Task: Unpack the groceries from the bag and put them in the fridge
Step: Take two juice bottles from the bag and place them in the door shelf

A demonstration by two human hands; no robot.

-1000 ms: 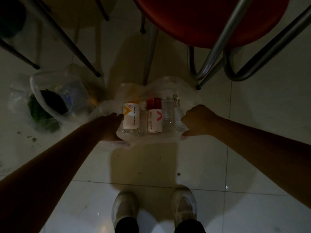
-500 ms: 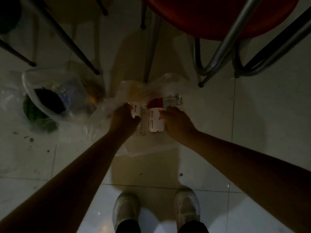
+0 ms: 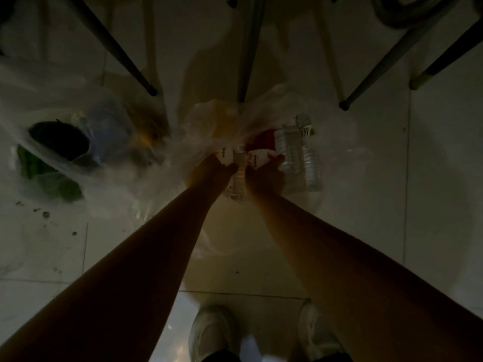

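A clear plastic bag [image 3: 292, 100] lies open on the tiled floor with drinks in it. My left hand [image 3: 209, 171] is closed around an orange-topped white bottle [image 3: 226, 154]. My right hand [image 3: 265, 173] grips a red-topped white bottle [image 3: 261, 150]. Between my hands lies a clear water bottle [image 3: 239, 178]. Two more clear water bottles [image 3: 291, 150] [image 3: 309, 152] lie to the right of my right hand. The scene is dim and partly blurred.
A second plastic bag [image 3: 60, 142] with green leaves, a dark item and a blue packet lies at the left. Dark chair and table legs [image 3: 117, 50] [image 3: 386, 64] stand behind the bags. My white shoes [image 3: 211, 333] are at the bottom.
Both hands have come in from the bag's outer edges and closed on the two white bottles. The view has dropped closer to the floor.
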